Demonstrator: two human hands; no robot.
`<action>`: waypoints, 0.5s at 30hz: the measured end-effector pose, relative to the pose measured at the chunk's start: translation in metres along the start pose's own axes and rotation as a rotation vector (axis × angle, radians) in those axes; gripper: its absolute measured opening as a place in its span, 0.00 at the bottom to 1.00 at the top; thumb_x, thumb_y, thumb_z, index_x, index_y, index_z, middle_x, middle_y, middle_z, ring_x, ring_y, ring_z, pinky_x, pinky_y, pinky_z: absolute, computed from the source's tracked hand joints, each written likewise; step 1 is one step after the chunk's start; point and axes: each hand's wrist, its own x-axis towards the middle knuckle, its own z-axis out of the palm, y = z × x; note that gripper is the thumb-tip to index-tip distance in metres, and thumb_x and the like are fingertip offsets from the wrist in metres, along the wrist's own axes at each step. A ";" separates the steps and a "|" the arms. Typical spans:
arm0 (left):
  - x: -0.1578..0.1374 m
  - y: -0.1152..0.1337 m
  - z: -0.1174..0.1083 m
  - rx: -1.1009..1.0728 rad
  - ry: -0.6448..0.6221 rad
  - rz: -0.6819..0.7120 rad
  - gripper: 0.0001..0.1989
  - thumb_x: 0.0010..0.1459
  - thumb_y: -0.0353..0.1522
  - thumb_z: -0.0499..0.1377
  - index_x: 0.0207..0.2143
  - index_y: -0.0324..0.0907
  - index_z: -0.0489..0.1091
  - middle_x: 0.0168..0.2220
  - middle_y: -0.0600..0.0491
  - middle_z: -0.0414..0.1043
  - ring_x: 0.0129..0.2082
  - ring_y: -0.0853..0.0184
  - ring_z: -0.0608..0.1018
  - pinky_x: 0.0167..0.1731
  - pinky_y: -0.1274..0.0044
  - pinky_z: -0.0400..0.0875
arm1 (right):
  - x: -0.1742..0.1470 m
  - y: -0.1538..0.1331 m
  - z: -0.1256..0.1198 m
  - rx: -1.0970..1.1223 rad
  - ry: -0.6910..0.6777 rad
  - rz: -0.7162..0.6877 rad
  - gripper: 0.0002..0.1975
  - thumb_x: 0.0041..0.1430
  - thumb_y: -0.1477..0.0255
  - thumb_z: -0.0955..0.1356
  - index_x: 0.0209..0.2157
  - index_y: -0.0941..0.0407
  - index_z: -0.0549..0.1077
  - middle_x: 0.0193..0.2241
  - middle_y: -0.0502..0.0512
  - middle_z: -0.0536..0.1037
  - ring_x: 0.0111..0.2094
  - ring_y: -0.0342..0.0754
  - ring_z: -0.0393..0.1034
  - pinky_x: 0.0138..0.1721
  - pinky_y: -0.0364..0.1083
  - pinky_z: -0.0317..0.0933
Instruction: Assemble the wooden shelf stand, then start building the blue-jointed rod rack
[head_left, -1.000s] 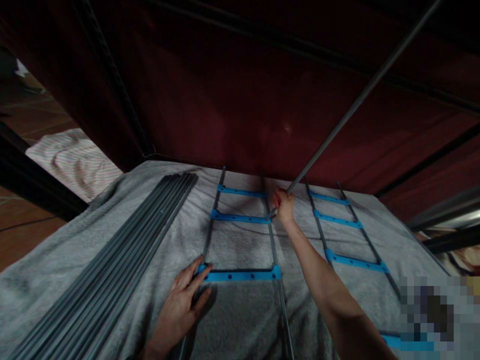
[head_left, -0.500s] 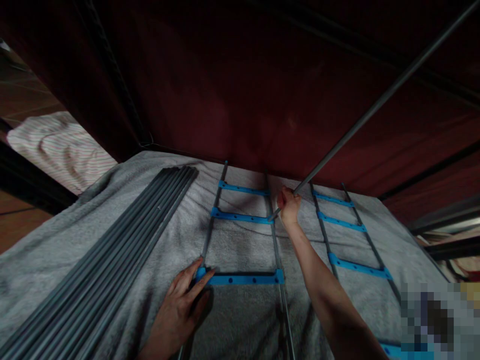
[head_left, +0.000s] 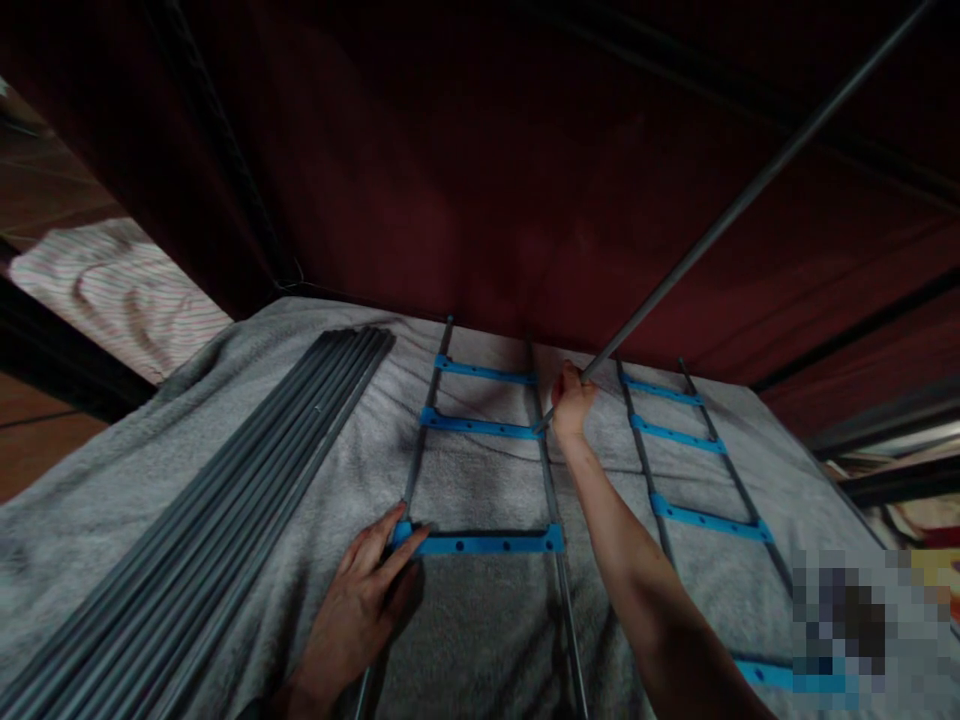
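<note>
Rod slants up rightward from blue crossbar, gripped by right hand.

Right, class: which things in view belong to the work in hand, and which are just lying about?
Work in hand:
slanted grey rod, gripped by the right hand
left blue-runged frame, touched by the left hand
right blue-runged frame
bundled grey rods, probably

Apparently just lying about:
striped cloth, far left
dark cable
</note>
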 end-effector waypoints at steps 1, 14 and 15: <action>0.001 0.000 0.000 -0.003 0.001 0.003 0.24 0.65 0.33 0.54 0.63 0.57 0.64 0.69 0.51 0.53 0.64 0.54 0.64 0.60 0.59 0.67 | 0.000 0.000 0.000 -0.005 -0.003 0.007 0.21 0.55 0.57 0.66 0.19 0.52 0.54 0.13 0.39 0.53 0.15 0.37 0.47 0.16 0.41 0.41; 0.004 -0.001 0.002 -0.050 -0.001 -0.035 0.22 0.65 0.35 0.53 0.60 0.54 0.68 0.68 0.51 0.55 0.64 0.54 0.65 0.62 0.58 0.64 | -0.009 -0.003 -0.016 -0.275 -0.159 0.002 0.14 0.60 0.60 0.62 0.25 0.53 0.62 0.19 0.43 0.64 0.22 0.41 0.59 0.27 0.41 0.55; 0.004 -0.001 0.002 -0.064 -0.008 -0.039 0.22 0.65 0.35 0.52 0.61 0.54 0.68 0.68 0.51 0.55 0.64 0.55 0.65 0.62 0.58 0.63 | -0.013 -0.001 -0.023 -0.345 -0.187 0.009 0.10 0.59 0.63 0.63 0.28 0.54 0.65 0.23 0.45 0.68 0.26 0.41 0.62 0.30 0.41 0.57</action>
